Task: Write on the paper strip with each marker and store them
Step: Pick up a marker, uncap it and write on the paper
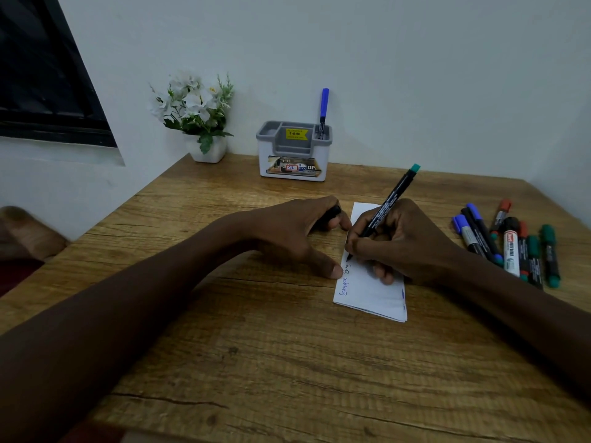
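Right fingers [367,249] pinch marker [398,190], tip on paper strip [374,295].

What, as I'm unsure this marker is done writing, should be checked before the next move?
1. Right hand grips marker: ok.
2. Tip touches paper: ok.
3. Left hand thumb pins paper: ok.
4. Dark object in left hand is the cap: cannot tell.
5. Holder has free slots beside blue marker: ok.
6. Second word finished: cannot tell.
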{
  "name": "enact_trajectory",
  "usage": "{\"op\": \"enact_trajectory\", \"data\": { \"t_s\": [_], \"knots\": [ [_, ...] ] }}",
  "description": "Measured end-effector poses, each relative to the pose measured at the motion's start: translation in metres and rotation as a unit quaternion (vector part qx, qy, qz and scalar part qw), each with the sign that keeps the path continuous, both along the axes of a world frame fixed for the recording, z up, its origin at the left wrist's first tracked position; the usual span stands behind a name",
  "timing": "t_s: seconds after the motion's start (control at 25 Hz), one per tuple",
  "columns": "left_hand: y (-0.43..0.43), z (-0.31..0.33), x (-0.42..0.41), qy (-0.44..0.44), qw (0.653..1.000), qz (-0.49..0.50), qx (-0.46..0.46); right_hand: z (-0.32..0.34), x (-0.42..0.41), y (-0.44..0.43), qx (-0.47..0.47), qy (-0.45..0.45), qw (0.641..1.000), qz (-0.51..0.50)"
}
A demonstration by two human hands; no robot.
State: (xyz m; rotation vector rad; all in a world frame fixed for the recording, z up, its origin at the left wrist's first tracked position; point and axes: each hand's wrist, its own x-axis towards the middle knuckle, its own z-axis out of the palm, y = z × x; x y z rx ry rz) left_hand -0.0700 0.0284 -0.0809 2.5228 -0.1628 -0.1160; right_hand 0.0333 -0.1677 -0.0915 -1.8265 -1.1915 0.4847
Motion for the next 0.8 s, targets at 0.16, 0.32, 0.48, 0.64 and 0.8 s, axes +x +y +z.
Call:
{"op": "enact_trajectory", "data": {
  "t_s": [0.16, 0.32, 0.48, 0.64, 0.8],
  "knots": [
    [0.0, 0.001, -0.001, 0.002, 1.0, 0.0, 0.005, -0.001, 0.0, 0.0, 0.001, 0.002, 1.0, 0.003],
    [-0.001, 0.001, -0.001, -0.003, 1.0, -0.001, 0.012, -0.002, 0.003, 0.0, 0.0, 0.007, 1.0, 0.003],
    [0.0, 0.002, -0.002, 0.005, 1.0, -0.006, 0.012, -0.003, 0.004, 0.001, 0.037, 0.046, 0.998, -0.005],
    [-0.003, -0.003, -0.003, -0.057, 0.998, 0.009, 0.002, -0.002, 0.009, 0.001, 0.148, 0.14, 0.979, -0.026],
    [0.001, -0.009, -0.003, -0.195, 0.98, 0.042, 0.028, -0.008, 0.011, 0.001, 0.206, 0.084, 0.972, -0.075]
  ]
}}
